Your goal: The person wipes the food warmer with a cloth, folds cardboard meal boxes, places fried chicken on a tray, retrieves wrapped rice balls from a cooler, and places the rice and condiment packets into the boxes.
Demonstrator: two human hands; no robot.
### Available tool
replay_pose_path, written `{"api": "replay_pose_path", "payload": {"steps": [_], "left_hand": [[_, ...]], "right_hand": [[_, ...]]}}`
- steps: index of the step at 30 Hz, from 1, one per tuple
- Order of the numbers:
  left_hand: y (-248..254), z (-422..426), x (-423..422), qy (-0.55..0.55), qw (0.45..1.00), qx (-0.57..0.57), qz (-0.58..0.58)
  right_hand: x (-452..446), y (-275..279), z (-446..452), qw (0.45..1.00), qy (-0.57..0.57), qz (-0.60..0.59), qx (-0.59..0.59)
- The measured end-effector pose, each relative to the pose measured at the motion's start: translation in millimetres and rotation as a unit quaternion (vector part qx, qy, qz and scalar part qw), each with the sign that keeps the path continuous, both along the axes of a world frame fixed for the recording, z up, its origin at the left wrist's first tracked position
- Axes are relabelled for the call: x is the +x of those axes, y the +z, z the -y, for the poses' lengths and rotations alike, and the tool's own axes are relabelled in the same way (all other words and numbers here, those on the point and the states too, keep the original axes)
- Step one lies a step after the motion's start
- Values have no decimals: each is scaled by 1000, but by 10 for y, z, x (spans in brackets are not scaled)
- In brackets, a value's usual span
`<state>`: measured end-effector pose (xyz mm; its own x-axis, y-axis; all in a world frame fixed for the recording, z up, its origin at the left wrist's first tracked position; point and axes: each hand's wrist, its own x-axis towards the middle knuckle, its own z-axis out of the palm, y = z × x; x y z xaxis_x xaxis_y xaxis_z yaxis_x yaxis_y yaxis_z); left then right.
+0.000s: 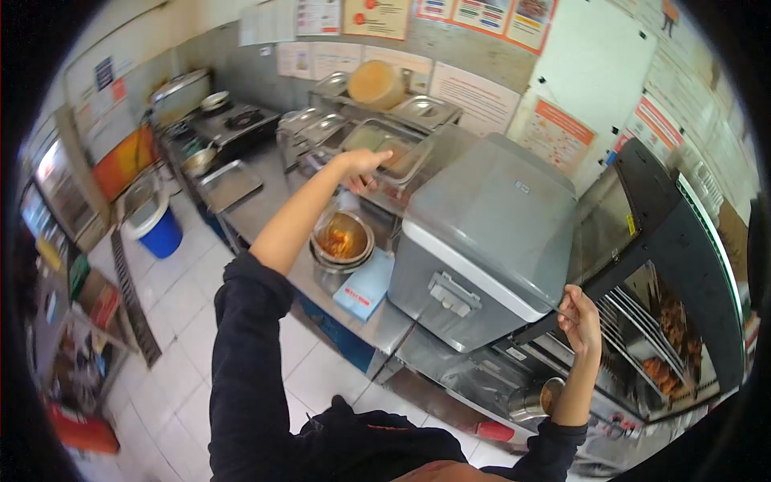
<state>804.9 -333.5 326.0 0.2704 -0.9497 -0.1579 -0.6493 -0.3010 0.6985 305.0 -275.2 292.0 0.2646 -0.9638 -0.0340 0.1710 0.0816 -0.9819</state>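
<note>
My left hand is over the front edge of the metal pans, its fingers apart and partly curled; no held object shows clearly. At the front right corner of a large grey box, my right hand has its fingers pinched on a thin edge that I cannot make out. The box has a grey lid and a white latch. Below my left forearm, a metal bowl holds orange-red food, beside a light blue box.
An open dark cabinet with racks of browned food stands at the right. A metal container sits near my right forearm. At the left are a stove, a metal tray and a blue bucket.
</note>
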Motion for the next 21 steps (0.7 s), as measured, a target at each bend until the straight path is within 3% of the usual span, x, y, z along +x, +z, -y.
{"api": "replay_pose_path", "payload": {"steps": [1,3,6,12,16,18,21], "left_hand": [[-12,100,9,-17,987,88,-135],[-26,205,-65,-80,979,33,-183],[-88,235,-132,-111,991,-15,-76],[-261,-163,444,-158,982,-60,-81],[-825,-869,1142,-89,977,-160,-111],[-954,-1400,1577,-54,974,-174,-134],[-1156,-2160,2301,53,974,-126,-180]], "right_hand": [[50,23,-55,1000,-9,-19,13],[125,15,-199,1000,-19,-17,0],[381,44,-407,996,-82,-45,-13],[943,47,-943,989,-88,-47,-112],[1294,-112,-1297,978,-64,-140,-138],[1931,28,-1476,966,-59,-208,-141],[2787,-8,-1613,981,40,-151,-112]]}}
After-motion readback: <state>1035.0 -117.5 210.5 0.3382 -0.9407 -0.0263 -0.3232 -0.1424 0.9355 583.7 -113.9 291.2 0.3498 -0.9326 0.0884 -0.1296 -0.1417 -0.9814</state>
